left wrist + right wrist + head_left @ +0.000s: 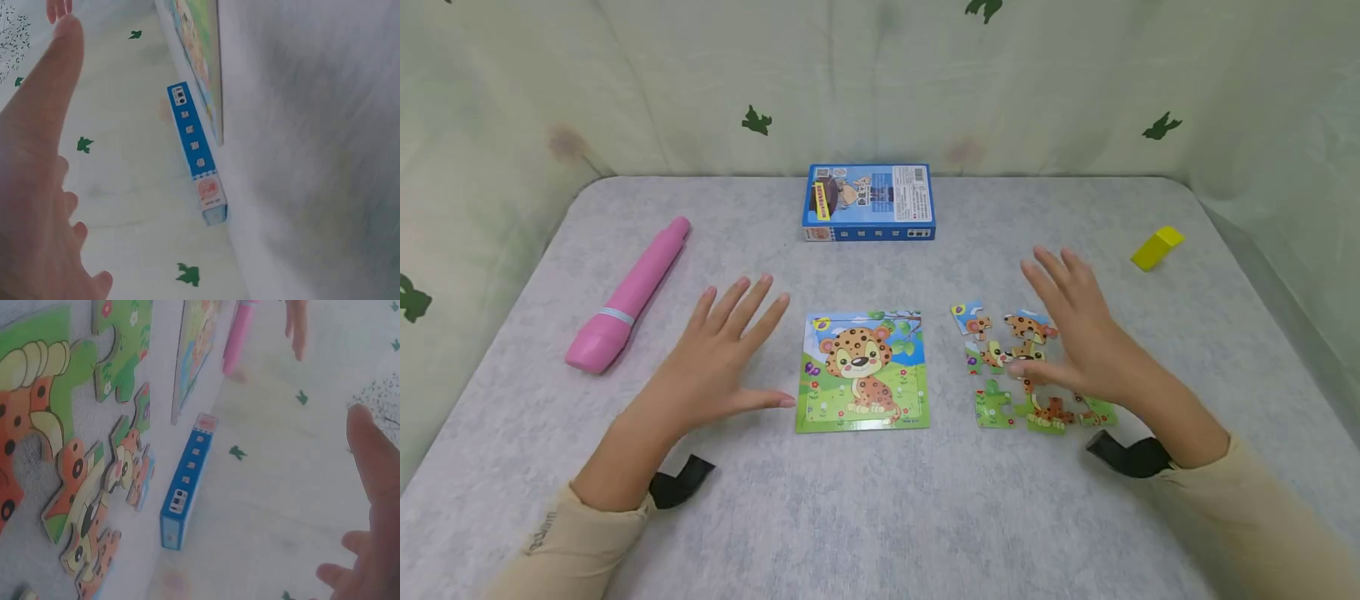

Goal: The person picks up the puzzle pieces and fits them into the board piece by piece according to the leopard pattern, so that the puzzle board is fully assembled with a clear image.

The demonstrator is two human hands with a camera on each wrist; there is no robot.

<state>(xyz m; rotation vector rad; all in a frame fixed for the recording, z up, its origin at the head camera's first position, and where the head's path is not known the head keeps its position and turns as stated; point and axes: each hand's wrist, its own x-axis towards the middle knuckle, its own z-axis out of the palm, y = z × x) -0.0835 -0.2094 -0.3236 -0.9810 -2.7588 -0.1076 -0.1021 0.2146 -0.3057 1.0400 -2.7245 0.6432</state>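
Note:
A square picture board (863,372) with a cartoon leopard lies flat between my hands. My left hand (718,358), fingers spread and holding nothing, hovers to the left of it, the thumb tip by its left edge. On the right, loose jigsaw pieces (995,406) bearing the same leopard lie spread apart in rough rows. Over them hangs my right hand (1078,333), also spread and holding nothing, hiding some pieces in the head view. The right wrist view shows the pieces (125,356) flat on the table, with the thumb (375,456) well above them.
A blue box (869,202) lies at the back middle of the grey table (880,517). To the far left is a pink microphone-shaped stick (628,300); a yellow block (1157,248) sits at the back right. A pale curtain (880,83) with green bird shapes stands behind.

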